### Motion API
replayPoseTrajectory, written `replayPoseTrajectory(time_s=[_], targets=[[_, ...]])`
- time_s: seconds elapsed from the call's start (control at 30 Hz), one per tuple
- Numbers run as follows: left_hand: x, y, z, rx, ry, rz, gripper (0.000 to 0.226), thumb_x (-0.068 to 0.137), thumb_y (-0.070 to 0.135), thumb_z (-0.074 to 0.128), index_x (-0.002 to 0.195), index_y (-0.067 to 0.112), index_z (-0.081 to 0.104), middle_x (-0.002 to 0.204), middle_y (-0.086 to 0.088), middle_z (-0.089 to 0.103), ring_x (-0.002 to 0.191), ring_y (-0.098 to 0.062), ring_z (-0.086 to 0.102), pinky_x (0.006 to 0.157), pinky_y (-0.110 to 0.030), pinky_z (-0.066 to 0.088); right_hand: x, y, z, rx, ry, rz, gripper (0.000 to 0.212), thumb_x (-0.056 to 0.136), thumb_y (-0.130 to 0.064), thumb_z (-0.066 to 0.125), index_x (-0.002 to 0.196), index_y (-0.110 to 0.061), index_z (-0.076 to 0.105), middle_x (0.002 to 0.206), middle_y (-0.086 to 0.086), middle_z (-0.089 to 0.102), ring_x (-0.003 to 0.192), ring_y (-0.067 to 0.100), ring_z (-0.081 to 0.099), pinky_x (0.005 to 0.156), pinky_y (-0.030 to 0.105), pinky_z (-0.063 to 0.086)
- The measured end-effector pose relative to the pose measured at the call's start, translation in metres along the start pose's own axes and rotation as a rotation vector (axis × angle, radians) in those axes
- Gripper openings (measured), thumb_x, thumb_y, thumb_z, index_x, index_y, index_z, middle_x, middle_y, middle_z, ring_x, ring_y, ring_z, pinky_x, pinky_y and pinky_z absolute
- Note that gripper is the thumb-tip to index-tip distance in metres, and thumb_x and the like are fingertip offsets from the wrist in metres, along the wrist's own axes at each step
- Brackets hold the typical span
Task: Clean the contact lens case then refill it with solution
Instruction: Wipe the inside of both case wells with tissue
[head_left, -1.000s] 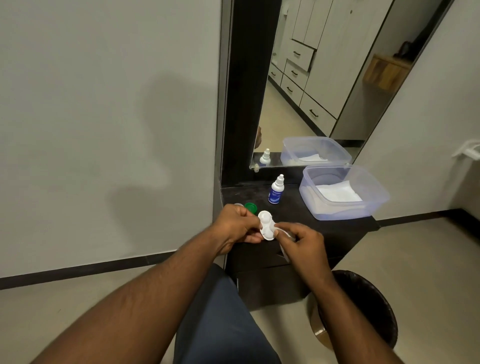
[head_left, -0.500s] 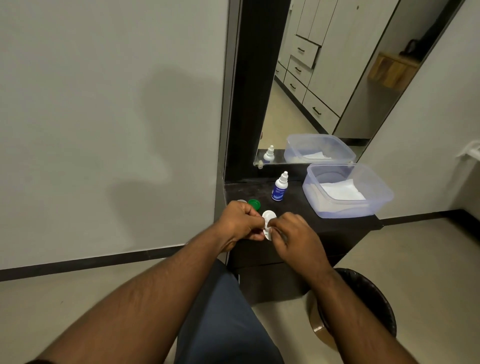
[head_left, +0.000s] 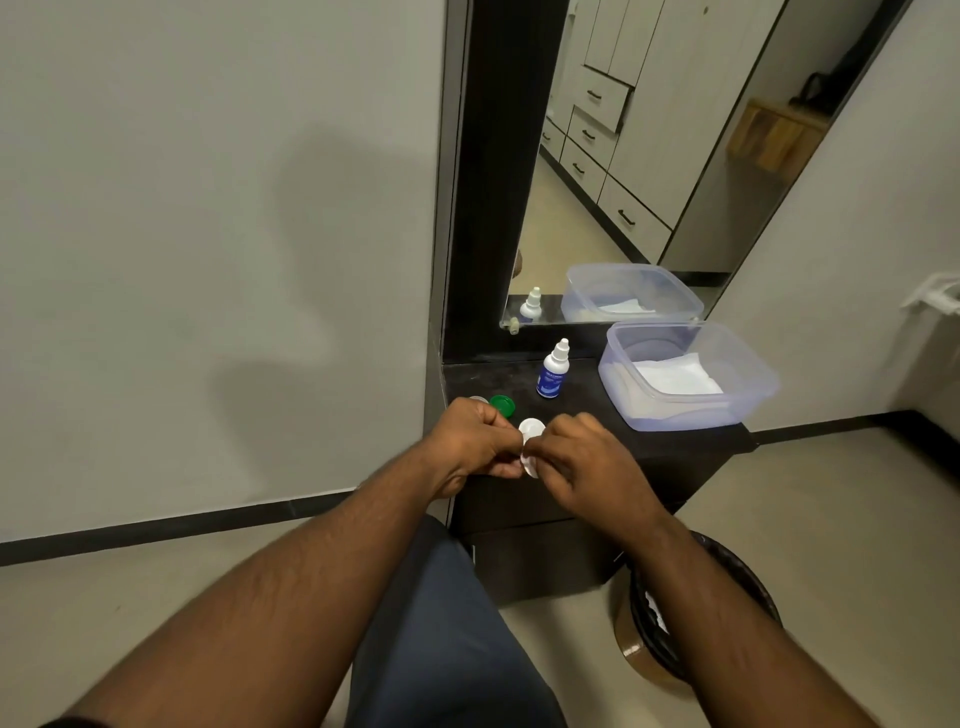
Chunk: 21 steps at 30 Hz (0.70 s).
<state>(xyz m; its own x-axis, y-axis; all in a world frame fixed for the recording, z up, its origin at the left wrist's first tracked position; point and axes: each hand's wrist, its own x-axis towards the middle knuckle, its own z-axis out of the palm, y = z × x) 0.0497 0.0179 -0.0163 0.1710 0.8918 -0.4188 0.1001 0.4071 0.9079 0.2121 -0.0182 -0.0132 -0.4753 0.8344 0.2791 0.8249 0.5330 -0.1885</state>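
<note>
White contact lens case (head_left: 531, 440) held above the near edge of the dark vanity shelf (head_left: 582, 410), pinched between both hands. Left hand (head_left: 475, 444) clenched on the case's left side, thumb and fingertips curled around its lower well. Right hand (head_left: 587, 465) closed over the case's right side, fingers bent inward and pressed against it; whatever sits under those fingers hidden from view. Upper well of the case showing open and round. On the shelf: green cap (head_left: 502, 404) just behind the left hand, solution bottle (head_left: 554, 370) upright farther back, clear plastic tub (head_left: 685, 379) with white tissue at the right end. Below the shelf, right side: dark waste bin (head_left: 701, 613) on the floor.
</note>
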Motion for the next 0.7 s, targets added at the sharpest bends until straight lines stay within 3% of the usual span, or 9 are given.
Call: replayPoseTrajectory(time_s=[0.2,0.33,0.43,0.57,0.7], targets=[[-0.001,0.001,0.001,-0.004,0.003,-0.002,0.009,0.082,-0.006,0.066,0.09,-0.007,0.065,0.075,-0.015,0.067,0.061,-0.017,0.068,0.062,-0.029,0.061,-0.005,-0.004,0.007,0.062,0.026,0.018,0.016,0.084,-0.02,0.061,0.097,-0.013,0.068,0.089,0.005,0.06,0.08,0.019,0.054,0.065,0.031,0.048],[0.001,0.0,0.002,-0.026,0.021,-0.002,0.008,0.08,-0.008,0.066,0.078,-0.001,0.065,0.076,-0.018,0.068,0.062,-0.019,0.069,0.063,-0.031,0.061,-0.003,0.001,0.009,0.101,0.114,0.144,0.014,0.083,-0.016,0.061,0.094,-0.012,0.069,0.089,0.005,0.06,0.082,0.02,0.053,0.066,0.029,0.044],[0.002,-0.002,0.002,-0.021,0.022,-0.001,0.01,0.08,-0.004,0.067,0.074,0.003,0.065,0.072,-0.013,0.068,0.06,-0.017,0.069,0.066,-0.032,0.062,-0.004,-0.002,0.013,0.142,0.049,0.067,0.016,0.085,-0.017,0.061,0.098,-0.011,0.069,0.089,0.005,0.058,0.083,0.016,0.051,0.067,0.022,0.04],[0.002,-0.002,0.003,-0.008,0.042,0.001,0.01,0.08,-0.005,0.067,0.075,0.003,0.064,0.071,-0.014,0.068,0.059,-0.017,0.069,0.064,-0.032,0.061,-0.006,0.008,0.014,0.228,0.133,0.199,0.018,0.087,-0.016,0.057,0.098,-0.01,0.069,0.09,0.005,0.059,0.085,0.015,0.052,0.07,0.024,0.042],[0.001,-0.001,0.003,-0.013,0.037,-0.005,0.009,0.08,-0.006,0.067,0.076,0.001,0.064,0.069,-0.015,0.068,0.058,-0.018,0.068,0.062,-0.031,0.061,-0.008,0.004,0.009,0.139,0.047,0.051,0.016,0.084,-0.016,0.059,0.096,-0.01,0.069,0.089,0.006,0.059,0.082,0.018,0.054,0.066,0.028,0.045]])
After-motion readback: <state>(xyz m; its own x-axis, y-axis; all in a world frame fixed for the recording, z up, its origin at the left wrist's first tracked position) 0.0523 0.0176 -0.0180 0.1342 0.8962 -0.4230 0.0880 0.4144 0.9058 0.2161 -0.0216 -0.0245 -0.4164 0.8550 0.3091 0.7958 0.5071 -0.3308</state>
